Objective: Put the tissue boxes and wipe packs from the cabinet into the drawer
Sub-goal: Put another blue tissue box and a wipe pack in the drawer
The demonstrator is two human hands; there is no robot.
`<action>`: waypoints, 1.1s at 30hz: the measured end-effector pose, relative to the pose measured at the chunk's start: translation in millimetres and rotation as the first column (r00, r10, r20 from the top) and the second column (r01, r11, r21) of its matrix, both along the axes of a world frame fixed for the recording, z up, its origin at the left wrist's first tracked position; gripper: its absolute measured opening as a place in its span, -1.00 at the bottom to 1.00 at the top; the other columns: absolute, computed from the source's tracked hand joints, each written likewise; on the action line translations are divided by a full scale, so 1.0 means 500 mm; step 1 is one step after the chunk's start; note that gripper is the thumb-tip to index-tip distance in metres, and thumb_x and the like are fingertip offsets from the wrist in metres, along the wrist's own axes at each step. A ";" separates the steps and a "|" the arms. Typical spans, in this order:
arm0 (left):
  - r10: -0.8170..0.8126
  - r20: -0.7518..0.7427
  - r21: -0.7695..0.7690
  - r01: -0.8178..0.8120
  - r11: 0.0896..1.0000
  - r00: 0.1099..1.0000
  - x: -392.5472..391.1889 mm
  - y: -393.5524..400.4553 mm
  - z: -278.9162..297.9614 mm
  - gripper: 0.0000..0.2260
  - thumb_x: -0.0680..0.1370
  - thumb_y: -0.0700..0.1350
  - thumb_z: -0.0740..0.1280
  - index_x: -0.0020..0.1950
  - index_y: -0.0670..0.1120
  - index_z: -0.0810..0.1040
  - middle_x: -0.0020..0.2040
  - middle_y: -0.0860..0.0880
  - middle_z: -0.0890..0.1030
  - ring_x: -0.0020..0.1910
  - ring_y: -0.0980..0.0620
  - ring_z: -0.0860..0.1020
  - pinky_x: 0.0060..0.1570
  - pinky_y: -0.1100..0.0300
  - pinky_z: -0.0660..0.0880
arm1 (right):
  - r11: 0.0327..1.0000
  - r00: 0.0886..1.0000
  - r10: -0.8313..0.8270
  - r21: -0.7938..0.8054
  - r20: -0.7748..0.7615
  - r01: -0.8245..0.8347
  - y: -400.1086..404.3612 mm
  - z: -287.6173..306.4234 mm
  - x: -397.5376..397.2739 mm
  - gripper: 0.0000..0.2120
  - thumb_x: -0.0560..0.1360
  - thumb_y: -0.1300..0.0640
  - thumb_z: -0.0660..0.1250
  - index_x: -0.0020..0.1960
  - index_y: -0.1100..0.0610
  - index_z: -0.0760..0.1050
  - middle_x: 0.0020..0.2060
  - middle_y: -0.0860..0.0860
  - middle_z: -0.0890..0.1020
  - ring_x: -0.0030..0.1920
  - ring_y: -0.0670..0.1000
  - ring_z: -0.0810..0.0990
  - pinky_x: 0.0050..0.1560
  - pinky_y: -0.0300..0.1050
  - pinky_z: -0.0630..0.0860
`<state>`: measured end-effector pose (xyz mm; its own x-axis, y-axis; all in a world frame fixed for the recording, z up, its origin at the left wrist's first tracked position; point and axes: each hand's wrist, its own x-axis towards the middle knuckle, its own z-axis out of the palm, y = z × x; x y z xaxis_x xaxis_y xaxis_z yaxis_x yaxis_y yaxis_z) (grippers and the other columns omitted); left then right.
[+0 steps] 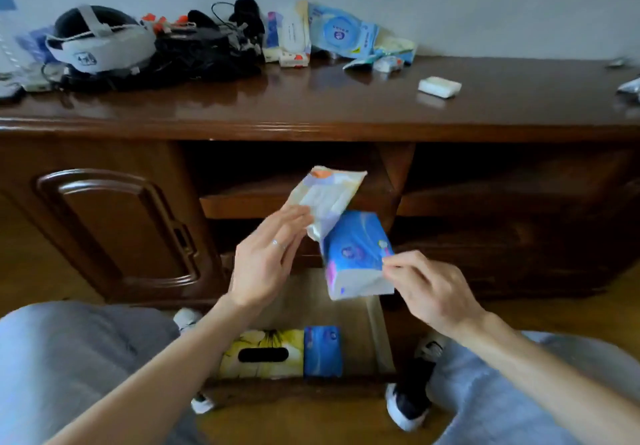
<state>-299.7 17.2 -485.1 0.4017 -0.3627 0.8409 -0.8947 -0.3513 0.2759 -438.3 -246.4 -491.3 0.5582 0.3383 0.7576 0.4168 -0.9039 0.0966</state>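
Note:
My left hand [266, 257] holds a pale wipe pack [327, 195] by its lower end, fingers nearly straight along it. My right hand [426, 285] pinches the corner of a blue tissue pack [356, 254], which hangs tilted above the open drawer [375, 333]. Both packs are in the air in front of the cabinet's open shelf [249, 202]. Inside the drawer lie a yellow tissue box [263, 354] with a dark slot and a small blue tissue pack [322, 351] beside it.
On the cabinet top [311, 105] lie more wipe packs [339, 34], a white headset [100, 42], black cables and a small white pack [440, 87]. A closed cabinet door [117, 226] is at left. My knees and shoes flank the drawer.

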 end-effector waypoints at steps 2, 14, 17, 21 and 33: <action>0.005 -0.028 0.121 -0.002 0.993 1.000 -0.016 0.019 -0.071 -0.82 0.65 -0.21 0.33 0.22 -0.17 0.65 0.27 -0.05 0.64 0.34 0.02 0.56 0.26 0.07 0.54 | 0.998 0.972 -0.018 -0.065 -0.232 0.004 0.007 -0.067 -0.014 -0.87 0.63 0.23 0.30 0.00 0.18 0.62 -0.04 0.04 0.64 -0.24 0.02 0.67 -0.34 -0.11 0.58; 0.271 -0.262 0.548 -0.088 0.832 0.926 0.038 0.060 -0.384 -0.87 0.61 -0.13 0.37 0.08 -0.07 0.70 0.10 -0.01 0.71 0.07 0.01 0.68 -0.24 0.15 0.61 | 0.841 0.493 -0.414 -0.529 -0.765 -0.116 0.023 -0.347 0.076 -0.69 0.44 0.32 0.43 0.15 0.14 0.53 0.16 0.16 0.55 -0.26 0.15 0.66 -0.44 -0.02 0.40; 0.322 -0.326 0.638 -0.045 0.769 0.889 0.052 0.069 -0.449 -0.87 0.62 -0.14 0.35 0.12 -0.07 0.67 0.15 -0.04 0.68 0.15 -0.04 0.64 -0.26 0.07 0.63 | 0.827 0.447 -0.405 -0.528 -0.798 -0.194 0.035 -0.369 0.079 -0.68 0.37 0.35 0.46 0.11 0.17 0.59 0.12 0.18 0.61 -0.33 0.15 0.66 -0.50 -0.08 0.33; 0.309 -0.376 0.700 0.049 0.713 0.873 0.055 0.081 -0.522 -0.75 0.66 -0.12 0.19 0.19 -0.10 0.63 0.25 -0.08 0.61 0.33 -0.08 0.54 -0.12 0.08 0.60 | 0.863 0.275 -0.386 -0.450 -0.880 -0.230 0.018 -0.405 0.083 -0.70 0.54 0.35 0.28 0.23 0.13 0.47 0.21 0.10 0.48 -0.15 0.18 0.63 -0.31 -0.01 0.46; 0.316 -0.533 0.569 0.056 0.820 0.785 0.051 0.088 -0.595 -0.78 0.62 -0.05 0.31 0.17 -0.14 0.60 0.14 -0.10 0.62 0.05 -0.08 0.61 -0.16 0.08 0.55 | 0.881 -0.062 -0.472 -0.473 -0.879 0.005 0.011 -0.472 0.247 0.07 0.39 -0.28 0.51 0.65 0.11 0.03 0.56 0.14 0.32 0.54 0.19 0.30 0.49 0.10 0.28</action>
